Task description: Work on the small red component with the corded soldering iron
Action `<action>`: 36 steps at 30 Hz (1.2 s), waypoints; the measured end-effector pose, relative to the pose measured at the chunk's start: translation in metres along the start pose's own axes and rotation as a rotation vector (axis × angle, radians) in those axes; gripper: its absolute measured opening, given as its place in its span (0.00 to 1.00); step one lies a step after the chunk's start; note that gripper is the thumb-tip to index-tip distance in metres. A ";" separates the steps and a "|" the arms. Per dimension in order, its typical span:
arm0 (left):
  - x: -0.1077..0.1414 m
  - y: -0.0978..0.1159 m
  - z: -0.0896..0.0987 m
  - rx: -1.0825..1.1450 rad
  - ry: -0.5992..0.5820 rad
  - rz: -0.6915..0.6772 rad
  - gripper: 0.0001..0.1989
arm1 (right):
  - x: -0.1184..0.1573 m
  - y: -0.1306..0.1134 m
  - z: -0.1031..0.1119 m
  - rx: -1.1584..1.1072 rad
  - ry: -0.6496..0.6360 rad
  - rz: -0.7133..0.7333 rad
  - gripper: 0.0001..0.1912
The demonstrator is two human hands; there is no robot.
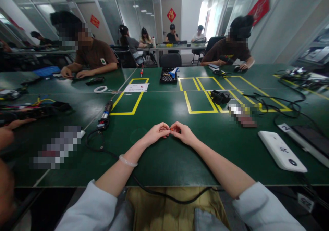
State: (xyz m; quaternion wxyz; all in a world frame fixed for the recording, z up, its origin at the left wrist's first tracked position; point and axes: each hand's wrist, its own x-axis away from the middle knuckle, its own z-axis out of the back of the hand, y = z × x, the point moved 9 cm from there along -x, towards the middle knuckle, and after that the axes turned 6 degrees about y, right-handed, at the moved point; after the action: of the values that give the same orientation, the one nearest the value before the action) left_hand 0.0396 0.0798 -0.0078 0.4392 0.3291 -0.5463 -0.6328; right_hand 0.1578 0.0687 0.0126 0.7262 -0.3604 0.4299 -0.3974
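Observation:
My left hand (pixel 159 131) and my right hand (pixel 180 131) meet over the green table (pixel 164 166), fingertips almost touching. Between them is a small orange piece (pixel 172 130), pinched by the fingers of my right hand; the left fingertips press against its near side. Most of the piece is hidden by the fingers. Left of my hands lies a cylindrical tool (pixel 106 113) with a black cable (pixel 101 149).
A white device (pixel 281 151) lies at the right, near tangled black cables (pixel 280 102). Further off are a black tray (pixel 168 76), a black part (pixel 220 97), a white tape ring (pixel 100 89) and a paper sheet (pixel 136 87). Other people sit around; a co-worker's hand (pixel 19 123) is at far left.

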 end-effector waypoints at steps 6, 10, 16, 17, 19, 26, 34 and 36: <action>0.004 0.015 0.003 -0.138 0.039 -0.127 0.14 | -0.001 0.006 0.002 -0.033 0.011 -0.031 0.09; 0.003 0.013 0.006 -0.136 0.056 -0.122 0.14 | -0.002 0.008 0.002 -0.035 0.019 -0.024 0.10; 0.006 0.015 0.003 -0.199 0.057 -0.139 0.15 | -0.003 0.017 -0.003 -0.188 0.000 -0.078 0.10; 0.006 0.016 0.003 -0.217 0.062 -0.151 0.15 | -0.003 0.019 -0.004 -0.223 -0.005 -0.093 0.11; 0.008 0.020 0.002 -0.255 0.077 -0.193 0.15 | -0.003 0.023 -0.005 -0.255 -0.001 -0.116 0.12; 0.013 0.033 -0.002 -0.361 0.088 -0.299 0.10 | -0.004 0.024 -0.005 -0.261 -0.009 -0.120 0.14; 0.014 0.033 0.001 -0.382 0.108 -0.309 0.10 | -0.002 0.013 -0.002 -0.160 0.008 -0.077 0.13; 0.014 0.032 0.000 -0.389 0.102 -0.307 0.10 | -0.002 0.012 -0.001 -0.120 0.010 -0.069 0.10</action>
State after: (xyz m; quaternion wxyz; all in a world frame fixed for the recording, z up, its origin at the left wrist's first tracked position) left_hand 0.0408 0.0668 0.0245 0.4200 0.3489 -0.3351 -0.7679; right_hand 0.1596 0.0755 0.0029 0.6868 -0.4160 0.4440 -0.3977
